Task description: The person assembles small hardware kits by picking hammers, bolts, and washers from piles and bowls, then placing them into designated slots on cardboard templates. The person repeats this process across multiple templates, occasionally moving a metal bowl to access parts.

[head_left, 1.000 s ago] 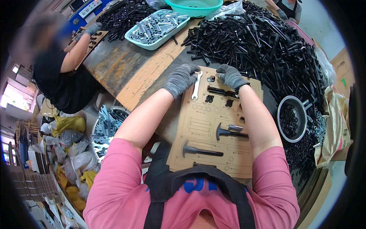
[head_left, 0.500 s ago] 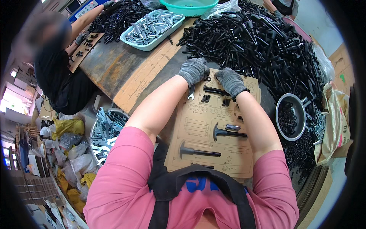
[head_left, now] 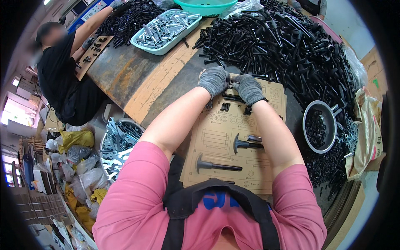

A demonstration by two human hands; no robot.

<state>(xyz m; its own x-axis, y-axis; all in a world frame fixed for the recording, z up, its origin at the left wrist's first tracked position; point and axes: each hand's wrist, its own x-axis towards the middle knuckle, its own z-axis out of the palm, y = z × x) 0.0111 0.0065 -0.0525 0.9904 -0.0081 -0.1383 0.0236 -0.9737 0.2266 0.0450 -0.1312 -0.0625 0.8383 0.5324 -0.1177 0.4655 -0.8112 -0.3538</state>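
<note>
My left hand (head_left: 214,80) and my right hand (head_left: 249,88), both in grey knit gloves, meet over the top of a printed cardboard sheet (head_left: 196,177). Their fingertips pinch together around something too small and hidden to name. Below them lie a black bolt (head_left: 233,98), partly covered, and several short black screws (head_left: 225,107). Next to my left wrist an open-end wrench (head_left: 209,105) shows in part. Lower on the sheet are two black T-shaped parts, one (head_left: 218,166) near me and one (head_left: 246,144) beside a silver tube (head_left: 254,138) under my right forearm.
A large heap of black bolts (head_left: 266,46) covers the far right. Silver tubes fill a pale tray (head_left: 160,51), near a green basin (head_left: 206,9). A metal bowl (head_left: 307,137) holds black nuts at right. Wrenches (head_left: 118,141) stand left, beyond them a co-worker (head_left: 62,79).
My right hand has moved left and slightly down, and my left hand slightly right, so the fingertips now meet. The co-worker at the left has shifted posture.
</note>
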